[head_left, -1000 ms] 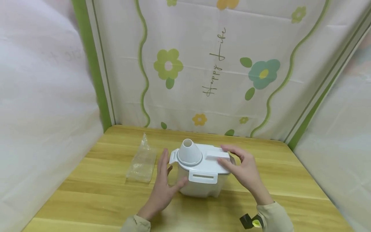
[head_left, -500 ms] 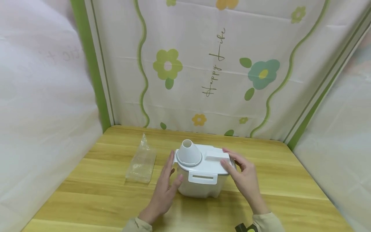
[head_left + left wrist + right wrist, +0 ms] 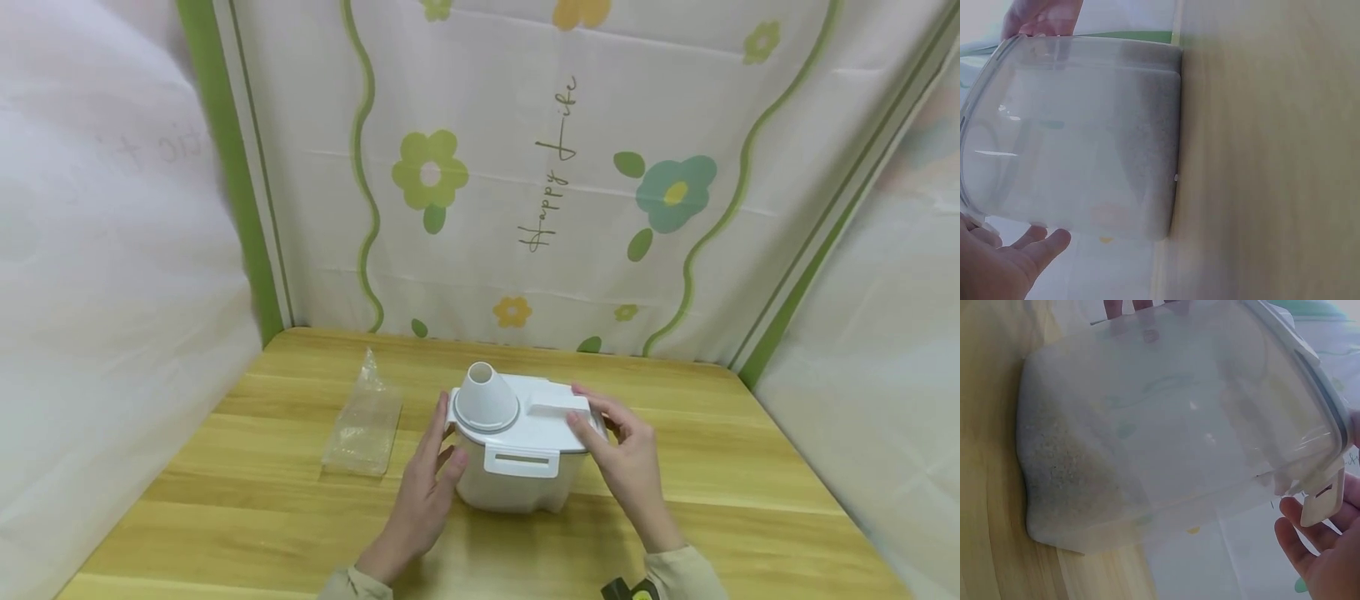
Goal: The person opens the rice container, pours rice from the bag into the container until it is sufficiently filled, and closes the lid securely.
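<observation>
A translucent lidded storage box (image 3: 517, 487) stands upright on the table, with pale grains (image 3: 1060, 459) at its bottom. Its white lid (image 3: 543, 433) carries a cone-shaped cap (image 3: 483, 404) at the left and a raised grip at the right. A slotted front flap (image 3: 521, 461) sticks outward. My left hand (image 3: 420, 504) lies along the box's left end, fingers extended against the flap there. My right hand (image 3: 626, 454) holds the lid's right end, thumb on top and fingers beyond the edge. In the right wrist view, its fingers surround a slotted side flap (image 3: 1324, 497).
A crumpled clear plastic bag (image 3: 363, 429) lies on the wooden table (image 3: 247, 500), left of the box. Patterned fabric (image 3: 480, 183) rises behind the table's far edge, and pale sheets hang at both sides.
My left hand has moved in against the box's left end, and the flap there has tipped downward. My right hand has shifted slightly while staying at the lid's right end.
</observation>
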Motion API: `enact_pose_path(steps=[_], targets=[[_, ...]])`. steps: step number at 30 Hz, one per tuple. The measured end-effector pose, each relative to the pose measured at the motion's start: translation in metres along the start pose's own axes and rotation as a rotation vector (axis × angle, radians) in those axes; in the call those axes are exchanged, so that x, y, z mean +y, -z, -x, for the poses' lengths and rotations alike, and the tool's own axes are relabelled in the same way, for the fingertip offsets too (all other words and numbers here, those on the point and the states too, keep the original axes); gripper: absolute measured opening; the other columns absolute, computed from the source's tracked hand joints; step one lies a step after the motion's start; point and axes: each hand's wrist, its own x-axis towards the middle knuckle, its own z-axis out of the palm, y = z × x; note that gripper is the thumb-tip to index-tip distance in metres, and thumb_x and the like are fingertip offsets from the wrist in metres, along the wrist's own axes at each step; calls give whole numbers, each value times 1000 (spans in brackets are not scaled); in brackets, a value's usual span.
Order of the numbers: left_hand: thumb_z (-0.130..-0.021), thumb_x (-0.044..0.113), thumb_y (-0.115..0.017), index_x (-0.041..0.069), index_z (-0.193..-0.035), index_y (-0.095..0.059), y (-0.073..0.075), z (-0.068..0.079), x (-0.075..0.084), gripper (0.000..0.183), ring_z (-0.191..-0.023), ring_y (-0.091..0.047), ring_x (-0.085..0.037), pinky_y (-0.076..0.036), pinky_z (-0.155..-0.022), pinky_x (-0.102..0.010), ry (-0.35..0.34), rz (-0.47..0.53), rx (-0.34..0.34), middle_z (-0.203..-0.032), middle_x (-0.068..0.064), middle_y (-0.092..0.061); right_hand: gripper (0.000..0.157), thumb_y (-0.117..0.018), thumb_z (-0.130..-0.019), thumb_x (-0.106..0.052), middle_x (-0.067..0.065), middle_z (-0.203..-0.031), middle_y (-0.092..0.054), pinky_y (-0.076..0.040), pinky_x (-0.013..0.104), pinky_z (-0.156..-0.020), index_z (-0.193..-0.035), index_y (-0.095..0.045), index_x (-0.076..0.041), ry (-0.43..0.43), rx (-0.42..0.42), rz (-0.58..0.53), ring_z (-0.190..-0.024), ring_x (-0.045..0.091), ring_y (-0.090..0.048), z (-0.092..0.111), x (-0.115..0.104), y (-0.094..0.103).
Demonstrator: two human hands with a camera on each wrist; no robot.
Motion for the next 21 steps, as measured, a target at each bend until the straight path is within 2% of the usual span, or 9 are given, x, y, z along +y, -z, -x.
enact_pose_path(steps=[9, 16, 21], targets=[[-104, 9, -43, 18, -159, -14, -2, 1, -1, 63, -132, -41, -29, -45, -101, -45, -19, 16, 39, -160, -4, -22, 24, -77, -88, -13, 0, -123, -67, -47, 23, -96, -111, -74, -8, -39, 14, -10, -118, 16, -57, 0, 3, 0], [-106, 9, -40, 22, -159, -12, -1, 1, -2, 62, -134, -40, -27, -45, -102, -41, 1, 21, 22, -161, -2, -20, 27, -75, -88, -7, 9, -123, -66, -48, 22, -91, -113, -71, 2, -61, 13, 31, -116, 17, -57, 3, -23, -2], [-106, 9, -39, 17, -159, -12, -3, 2, -4, 60, -133, -40, -28, -45, -102, -43, -9, 11, 25, -161, -2, -21, 27, -75, -88, -7, 9, -123, -67, -48, 23, -93, -113, -71, 3, -78, 16, 32, -116, 18, -58, 3, -33, -3]])
